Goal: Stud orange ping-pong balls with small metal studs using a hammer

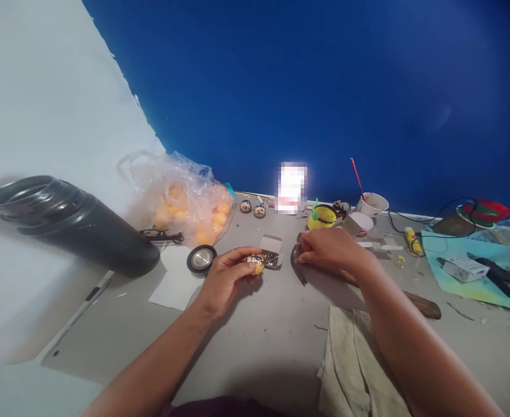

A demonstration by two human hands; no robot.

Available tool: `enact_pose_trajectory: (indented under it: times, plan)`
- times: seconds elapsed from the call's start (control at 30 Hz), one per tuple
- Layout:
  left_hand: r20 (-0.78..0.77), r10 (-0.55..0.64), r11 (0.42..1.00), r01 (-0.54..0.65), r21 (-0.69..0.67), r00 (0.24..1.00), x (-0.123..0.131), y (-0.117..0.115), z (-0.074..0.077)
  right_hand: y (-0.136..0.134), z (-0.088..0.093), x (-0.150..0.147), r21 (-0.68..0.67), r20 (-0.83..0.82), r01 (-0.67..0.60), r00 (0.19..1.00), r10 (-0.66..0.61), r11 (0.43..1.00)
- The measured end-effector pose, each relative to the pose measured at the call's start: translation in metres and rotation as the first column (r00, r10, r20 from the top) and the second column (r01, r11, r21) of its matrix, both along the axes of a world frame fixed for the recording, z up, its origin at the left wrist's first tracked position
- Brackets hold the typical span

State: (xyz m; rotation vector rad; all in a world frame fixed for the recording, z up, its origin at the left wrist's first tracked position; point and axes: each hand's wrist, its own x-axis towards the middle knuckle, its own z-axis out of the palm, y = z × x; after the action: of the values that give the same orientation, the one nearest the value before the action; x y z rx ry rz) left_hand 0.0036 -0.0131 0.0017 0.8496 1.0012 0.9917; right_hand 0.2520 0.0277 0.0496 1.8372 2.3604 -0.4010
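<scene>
Between the fingertips of my left hand (226,275) is a small yellow ball (255,264), partly covered with shiny metal studs. Right beside it lies an open small box (272,250) holding many tiny metal tacks. My right hand (327,250) is closed at the head end of a hammer (422,304), which rests on the table with its wooden handle running to the right under my forearm. The claw of the hammer shows left of my fingers. Two similar studded balls, one the left ball (246,206) and one the right ball (259,211), sit farther back.
Left stand a dark flask (94,231), its lid (201,259) and a plastic bag (185,202) of yellow-orange balls. A yellow tub (321,216), a white cup (372,204) and a glue stick (412,240) are at the back right. A cloth (350,365) lies in front.
</scene>
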Motion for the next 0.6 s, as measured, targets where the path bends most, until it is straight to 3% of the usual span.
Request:
enact_pose_trajectory:
  times: [0.13,0.3,0.53,0.6]
  plan:
    - [0.073,-0.02,1.0,0.021,-0.018,0.997,-0.001,0.002,0.002,0.004,-0.013,0.008,-0.079,0.184,0.019,0.983,-0.004,0.997]
    - [0.055,-0.031,0.999,0.033,-0.027,0.998,-0.001,0.004,0.0,0.006,-0.022,0.005,-0.123,0.161,-0.028,0.986,0.048,0.992]
    - [0.024,0.005,0.998,-0.007,0.066,1.0,-0.002,0.006,-0.002,0.006,-0.001,0.024,-0.145,0.011,0.016,1.0,-0.014,0.989]
    - [-0.034,-0.019,0.995,0.022,0.101,0.999,-0.001,0.006,-0.002,0.003,0.008,0.028,-0.071,-0.097,0.018,0.995,-0.025,0.997]
